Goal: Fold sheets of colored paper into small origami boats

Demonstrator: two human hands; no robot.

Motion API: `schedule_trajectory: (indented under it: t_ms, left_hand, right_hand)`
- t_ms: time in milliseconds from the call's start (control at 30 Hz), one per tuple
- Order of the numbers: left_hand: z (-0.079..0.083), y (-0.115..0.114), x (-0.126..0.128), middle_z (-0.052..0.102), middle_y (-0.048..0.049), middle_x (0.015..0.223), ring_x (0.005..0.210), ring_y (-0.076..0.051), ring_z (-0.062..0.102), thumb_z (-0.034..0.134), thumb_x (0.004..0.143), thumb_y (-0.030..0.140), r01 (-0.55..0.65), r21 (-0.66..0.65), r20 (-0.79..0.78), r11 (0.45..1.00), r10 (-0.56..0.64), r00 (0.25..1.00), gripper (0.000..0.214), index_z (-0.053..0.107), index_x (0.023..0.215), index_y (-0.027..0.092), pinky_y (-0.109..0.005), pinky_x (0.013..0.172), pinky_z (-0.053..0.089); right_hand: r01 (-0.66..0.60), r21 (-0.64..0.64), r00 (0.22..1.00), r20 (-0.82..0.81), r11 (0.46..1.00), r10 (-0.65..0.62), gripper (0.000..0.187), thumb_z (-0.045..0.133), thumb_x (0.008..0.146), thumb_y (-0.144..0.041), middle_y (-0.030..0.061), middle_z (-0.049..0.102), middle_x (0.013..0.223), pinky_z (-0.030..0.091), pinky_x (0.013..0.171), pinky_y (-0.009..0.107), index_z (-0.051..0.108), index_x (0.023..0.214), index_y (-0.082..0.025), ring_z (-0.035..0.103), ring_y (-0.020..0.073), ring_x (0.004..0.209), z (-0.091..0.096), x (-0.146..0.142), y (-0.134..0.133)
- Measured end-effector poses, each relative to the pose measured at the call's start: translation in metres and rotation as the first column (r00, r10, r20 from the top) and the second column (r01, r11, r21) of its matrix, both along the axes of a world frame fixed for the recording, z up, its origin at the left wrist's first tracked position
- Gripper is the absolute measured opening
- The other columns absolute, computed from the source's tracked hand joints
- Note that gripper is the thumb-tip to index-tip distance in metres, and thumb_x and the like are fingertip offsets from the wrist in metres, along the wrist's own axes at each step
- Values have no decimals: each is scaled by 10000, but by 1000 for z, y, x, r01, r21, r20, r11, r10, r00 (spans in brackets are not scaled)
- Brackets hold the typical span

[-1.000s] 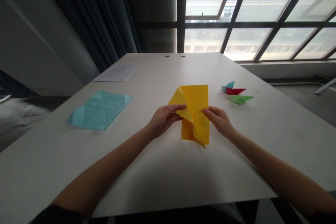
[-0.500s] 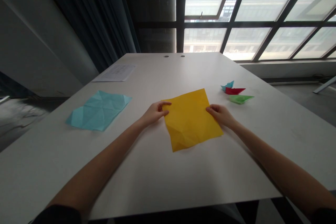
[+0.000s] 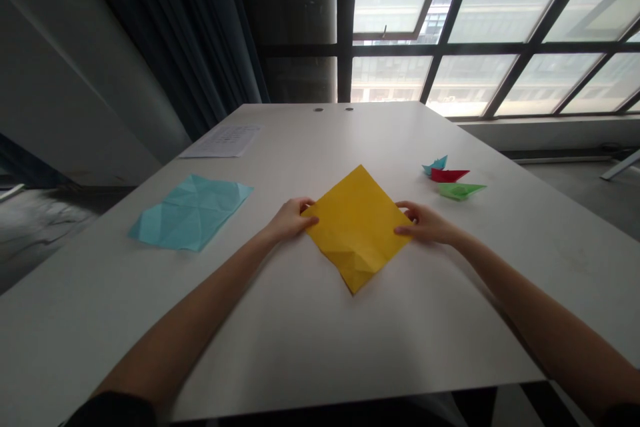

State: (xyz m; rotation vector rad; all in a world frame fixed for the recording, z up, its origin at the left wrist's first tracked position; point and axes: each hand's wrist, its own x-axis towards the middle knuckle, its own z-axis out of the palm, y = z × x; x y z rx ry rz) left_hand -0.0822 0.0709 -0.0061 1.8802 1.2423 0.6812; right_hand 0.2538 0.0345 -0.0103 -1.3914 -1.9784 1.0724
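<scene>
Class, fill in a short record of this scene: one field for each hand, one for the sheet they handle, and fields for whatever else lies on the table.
Left hand: holds the left corner of the yellow paper
Right hand: holds its right corner
Paper pose: creased, flat on the table, one corner toward the person
Left of it: blue sheet, creased, unfolded
Right of it: teal piece, red piece, green piece, all folded
Far left: white sheet

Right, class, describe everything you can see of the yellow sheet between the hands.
The yellow sheet is thin square paper, spread open and lying nearly flat on the white table, turned like a diamond. Creases show near its nearest corner. The left hand grips its left corner, the right hand its right corner.
</scene>
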Motion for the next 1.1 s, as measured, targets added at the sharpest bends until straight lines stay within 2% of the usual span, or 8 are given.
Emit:
schedule_trajectory:
  t_ms: [167, 333, 533, 633, 733, 833, 967, 1100]
  left_hand:
    - [-2, 1, -5, 657, -26, 752, 683, -174, 590, 579, 661, 326, 59, 57, -126, 997, -52, 991, 322, 652, 920, 150, -250, 596, 429]
    - [-3, 3, -9, 664, -26, 736, 667, -167, 585, 584, 655, 320, 82, 107, -139, 991, -67, 988, 297, 671, 889, 159, -242, 599, 425]
    - [-2, 2, -13, 667, -35, 800, 714, -159, 586, 515, 731, 302, 127, 186, -166, 974, -96, 981, 240, 674, 846, 163, -242, 667, 435]
    - [-3, 1, -16, 660, -46, 852, 773, -158, 589, 493, 751, 262, 162, 242, -157, 957, -126, 979, 225, 673, 846, 167, -240, 707, 439]
    - [-7, 3, -17, 650, -63, 872, 813, -152, 581, 463, 776, 208, 242, 332, -186, 912, -189, 964, 225, 675, 837, 165, -243, 740, 440]
    - [-10, 5, -17, 649, -67, 864, 829, -150, 559, 450, 795, 169, 323, 458, -276, 828, -212, 937, 225, 673, 826, 169, -264, 771, 434]
    - [-10, 3, -14, 636, -68, 879, 836, -152, 531, 429, 832, 156, 449, 539, -430, 713, -225, 874, 227, 654, 858, 161, -274, 770, 436]
    - [-7, -2, -11, 628, -67, 896, 844, -149, 528, 422, 852, 160, 525, 556, -550, 644, -189, 813, 223, 632, 927, 166, -258, 764, 435]
  right_hand:
    - [58, 124, 989, 132, 991, -74, 342, 596, 686, -402, -2, 601, 675, 401, 520, 241, 598, 964, -202, 523, 134, 591, -6, 12, 8]
    - [19, 221, 966, 247, 975, -75, 208, 558, 703, -380, -17, 541, 609, 362, 519, 242, 606, 770, -190, 462, 118, 554, -7, 18, 10]
    - [25, 266, 969, 229, 964, -88, 162, 524, 728, -309, 1, 563, 661, 350, 498, 239, 591, 802, -182, 438, 103, 517, -15, 23, 13]
    - [-6, 296, 976, 211, 955, -60, 159, 488, 745, -258, 30, 597, 747, 381, 520, 244, 600, 821, -177, 487, 120, 573, -14, 25, 13]
    - [-62, 328, 972, 234, 943, -18, 163, 469, 745, -210, 55, 615, 822, 416, 561, 251, 622, 793, -180, 537, 153, 691, -10, 24, 11]
    - [-115, 393, 960, 281, 912, -1, 164, 477, 736, -179, 60, 620, 843, 447, 633, 277, 633, 786, -189, 551, 175, 773, -7, 24, 10]
    - [-255, 520, 924, 379, 815, 47, 176, 492, 730, -135, 58, 620, 874, 447, 770, 336, 630, 821, -197, 546, 188, 840, -8, 27, 12]
    - [-343, 600, 864, 504, 723, -9, 340, 496, 738, -106, 77, 592, 1024, 430, 819, 378, 578, 1050, -214, 517, 219, 944, -2, 17, 5]
